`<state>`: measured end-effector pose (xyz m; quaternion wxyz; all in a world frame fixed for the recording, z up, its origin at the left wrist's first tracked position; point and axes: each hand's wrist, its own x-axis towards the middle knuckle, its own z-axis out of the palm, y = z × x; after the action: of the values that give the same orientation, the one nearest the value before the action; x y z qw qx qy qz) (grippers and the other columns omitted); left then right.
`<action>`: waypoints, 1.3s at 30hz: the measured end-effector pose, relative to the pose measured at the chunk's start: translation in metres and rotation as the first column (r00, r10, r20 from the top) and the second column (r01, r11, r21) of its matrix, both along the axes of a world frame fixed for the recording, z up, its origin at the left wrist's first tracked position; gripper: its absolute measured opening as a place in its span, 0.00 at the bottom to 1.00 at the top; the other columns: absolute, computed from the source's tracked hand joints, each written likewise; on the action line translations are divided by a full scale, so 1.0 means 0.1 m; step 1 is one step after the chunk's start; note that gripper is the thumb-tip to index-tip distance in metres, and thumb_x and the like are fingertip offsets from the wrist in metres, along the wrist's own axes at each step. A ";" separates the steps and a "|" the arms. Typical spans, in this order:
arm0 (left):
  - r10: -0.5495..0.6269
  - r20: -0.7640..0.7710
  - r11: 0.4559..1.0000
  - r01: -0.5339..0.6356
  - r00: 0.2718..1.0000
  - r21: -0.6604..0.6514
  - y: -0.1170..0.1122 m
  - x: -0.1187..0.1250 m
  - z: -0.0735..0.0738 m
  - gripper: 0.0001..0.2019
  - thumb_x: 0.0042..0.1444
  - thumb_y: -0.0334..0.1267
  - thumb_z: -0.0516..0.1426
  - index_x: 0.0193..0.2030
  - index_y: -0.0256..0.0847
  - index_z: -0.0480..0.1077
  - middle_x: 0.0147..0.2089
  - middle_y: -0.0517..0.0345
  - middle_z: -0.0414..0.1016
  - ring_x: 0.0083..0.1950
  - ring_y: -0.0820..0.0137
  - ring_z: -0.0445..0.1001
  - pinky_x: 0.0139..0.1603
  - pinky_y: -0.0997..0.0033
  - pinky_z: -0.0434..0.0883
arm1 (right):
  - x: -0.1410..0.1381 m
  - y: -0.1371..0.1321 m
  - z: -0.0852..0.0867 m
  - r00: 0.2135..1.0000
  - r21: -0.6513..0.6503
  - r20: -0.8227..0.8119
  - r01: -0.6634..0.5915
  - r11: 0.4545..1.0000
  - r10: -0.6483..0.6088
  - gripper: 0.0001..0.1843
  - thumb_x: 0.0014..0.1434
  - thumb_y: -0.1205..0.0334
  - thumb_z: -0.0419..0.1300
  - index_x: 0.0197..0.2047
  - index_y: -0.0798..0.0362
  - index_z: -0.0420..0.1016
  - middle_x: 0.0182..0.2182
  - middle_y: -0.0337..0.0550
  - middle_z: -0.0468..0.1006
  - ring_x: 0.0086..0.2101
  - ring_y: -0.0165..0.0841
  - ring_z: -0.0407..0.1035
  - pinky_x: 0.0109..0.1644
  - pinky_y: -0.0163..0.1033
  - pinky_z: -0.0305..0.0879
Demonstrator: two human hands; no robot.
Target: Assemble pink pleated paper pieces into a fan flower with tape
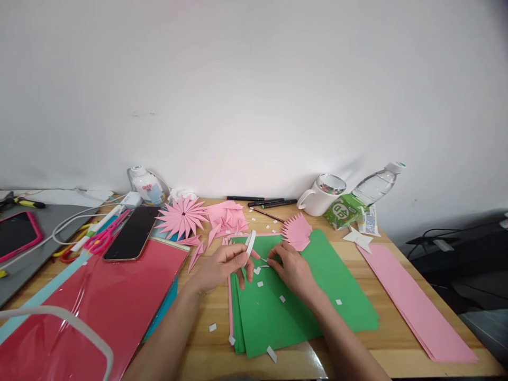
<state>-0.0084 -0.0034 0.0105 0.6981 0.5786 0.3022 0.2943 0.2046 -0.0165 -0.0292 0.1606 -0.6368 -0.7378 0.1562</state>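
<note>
My left hand (226,264) holds a narrow roll of white tape (250,244) between thumb and fingers, above the green paper stack (301,301). Close to its right, my right hand (291,267) has its fingertips pinched together over the same stack. A thin pale sliver shows at those fingertips, too small to name. Small white scraps (282,299) lie scattered on the green paper and the wood. Just behind my right hand sits a pink folded paper fan (297,232).
A pink pleated paper flower (183,214) and pink folded pieces (228,217) lie behind. To the left are a phone (132,233), pink scissors (107,233) and red paper (99,296). A white mug (320,196), water bottle (375,185) and pink strips (420,307) stand or lie right.
</note>
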 end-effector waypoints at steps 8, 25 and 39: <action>0.065 -0.022 0.998 -0.064 0.998 0.018 0.01 0.02 -0.02 0.15 0.60 0.48 0.54 0.41 0.37 0.71 0.28 0.57 0.72 0.29 0.71 0.73 0.23 0.75 0.69 | -0.01 -0.01 -0.06 0.996 0.019 -0.092 -0.012 1.000 0.014 0.03 0.56 0.68 0.60 0.31 0.52 0.72 0.32 0.43 0.77 0.37 0.38 0.71 0.39 0.39 0.63; 0.777 0.156 0.586 -0.791 0.610 0.177 0.05 0.07 -0.06 0.15 0.57 0.50 0.56 0.33 0.38 0.68 0.28 0.60 0.72 0.25 0.74 0.71 0.28 0.74 0.70 | -0.06 -0.01 -0.14 0.855 0.046 -0.519 0.044 0.998 -0.013 0.06 0.57 0.60 0.55 0.37 0.51 0.70 0.29 0.40 0.76 0.30 0.35 0.69 0.37 0.40 0.64; 0.793 0.044 0.534 -0.728 0.607 0.430 0.00 0.15 -0.04 0.12 0.59 0.45 0.53 0.30 0.40 0.66 0.28 0.58 0.72 0.31 0.71 0.72 0.34 0.72 0.71 | -0.35 -0.16 0.37 0.619 0.046 -0.783 -0.040 0.998 0.061 0.08 0.54 0.58 0.63 0.35 0.51 0.71 0.29 0.39 0.75 0.32 0.33 0.69 0.40 0.39 0.65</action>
<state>0.0068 -0.0034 0.0062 0.3370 0.5405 0.5096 0.5785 0.1691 -0.0329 0.0075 0.4688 -0.4824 -0.6137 0.4135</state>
